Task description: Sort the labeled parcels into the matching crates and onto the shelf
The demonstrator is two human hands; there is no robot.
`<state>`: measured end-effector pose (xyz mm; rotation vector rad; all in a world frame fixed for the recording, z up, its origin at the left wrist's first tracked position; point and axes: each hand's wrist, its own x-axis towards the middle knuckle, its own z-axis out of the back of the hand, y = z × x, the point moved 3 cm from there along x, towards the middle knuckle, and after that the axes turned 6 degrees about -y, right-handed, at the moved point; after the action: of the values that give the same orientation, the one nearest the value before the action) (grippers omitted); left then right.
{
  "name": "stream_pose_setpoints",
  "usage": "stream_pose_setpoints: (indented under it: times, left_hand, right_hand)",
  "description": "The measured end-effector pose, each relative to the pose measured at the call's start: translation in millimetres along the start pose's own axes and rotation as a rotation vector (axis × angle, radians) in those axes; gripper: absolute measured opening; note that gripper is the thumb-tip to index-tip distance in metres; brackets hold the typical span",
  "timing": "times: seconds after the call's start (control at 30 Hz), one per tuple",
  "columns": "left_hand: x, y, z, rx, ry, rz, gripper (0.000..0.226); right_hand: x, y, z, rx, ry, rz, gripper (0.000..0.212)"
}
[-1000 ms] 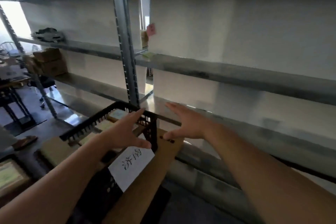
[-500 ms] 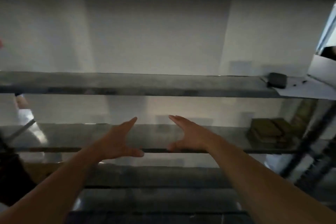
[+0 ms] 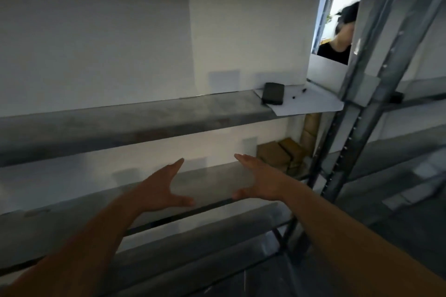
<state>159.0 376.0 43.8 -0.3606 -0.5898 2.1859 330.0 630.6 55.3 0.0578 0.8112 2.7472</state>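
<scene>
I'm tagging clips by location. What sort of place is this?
Probably a storeroom or small warehouse: long metal shelves on perforated steel uprights, with brown cardboard parcels stacked on a lower shelf.

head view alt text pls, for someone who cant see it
Two bare, open hands, left and right, reach palms inward toward a grey metal shelf, holding nothing. Brown parcels sit at its right end; a black box lies on paper one shelf up.

Grey metal shelf (image 3: 144, 118), black box (image 3: 273, 93) on white paper (image 3: 306, 103), brown parcels (image 3: 280, 154)
</scene>
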Motion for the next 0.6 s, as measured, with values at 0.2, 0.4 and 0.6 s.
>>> stream_pose_setpoints:
  times: [0.2, 0.4, 0.6]
  left_hand:
    - [93, -21, -27, -0.053, 0.059, -0.066, 0.140]
    - [177, -35, -43, -0.074, 0.112, -0.110, 0.140]
    - [231, -57, -73, -0.075, 0.154, -0.087, 0.142]
  right_hand:
    - [28, -69, 19, 0.010, -0.066, -0.163, 0.120]
    - [61, -113, 43, -0.018, -0.101, -0.172, 0.105]
    - [75, -160, 63, 0.059, -0.104, -0.137, 0.097]
